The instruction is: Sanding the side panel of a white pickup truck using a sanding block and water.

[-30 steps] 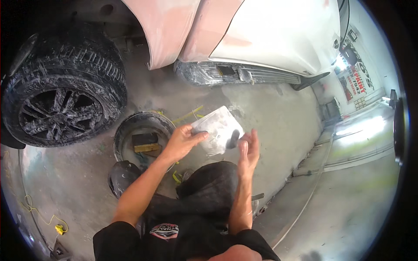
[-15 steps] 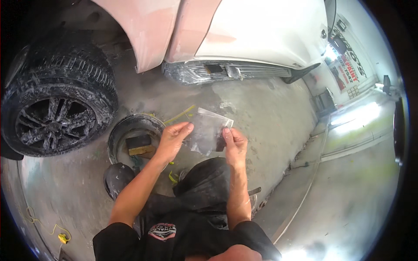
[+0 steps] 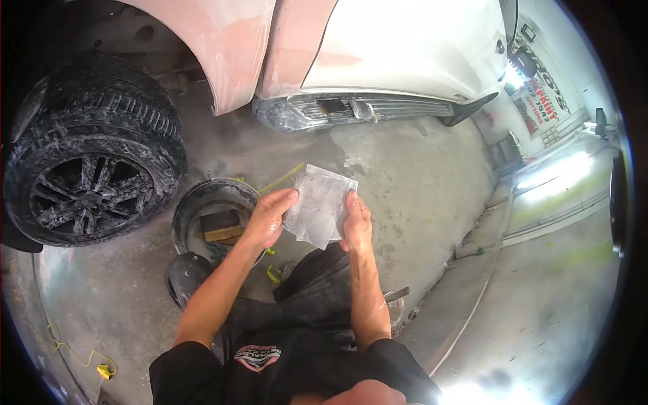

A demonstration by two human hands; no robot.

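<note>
Thin grey square sheets [image 3: 318, 210] that look like sandpaper overlap in a small fanned stack, held up in front of my lap. My left hand [image 3: 270, 214] pinches their left edge between thumb and fingers. On the opposite edge my right hand [image 3: 357, 219] is closed, its thumb lying on the face of the stack. Pale dust or scuffs mottle the sheets. Below my left hand is a round black tub [image 3: 181, 214], with a dark block [image 3: 219, 220] and a yellowish-brown block [image 3: 223, 234] inside.
A dusty wheel [image 3: 88, 196] stands at the left. Ahead are a truck's white and pink door panels [image 3: 398, 47] above a ridged side step [image 3: 304, 111]. Yellow tape [image 3: 281, 177] lies on the concrete floor, and a yellow cord [image 3: 104, 371] at lower left. A container with a handle [image 3: 395, 302] sits by my right forearm.
The sheets have tilted to show their face more fully, with their fanned lower corners in sight. My right hand has shifted slightly down and left along their edge.
</note>
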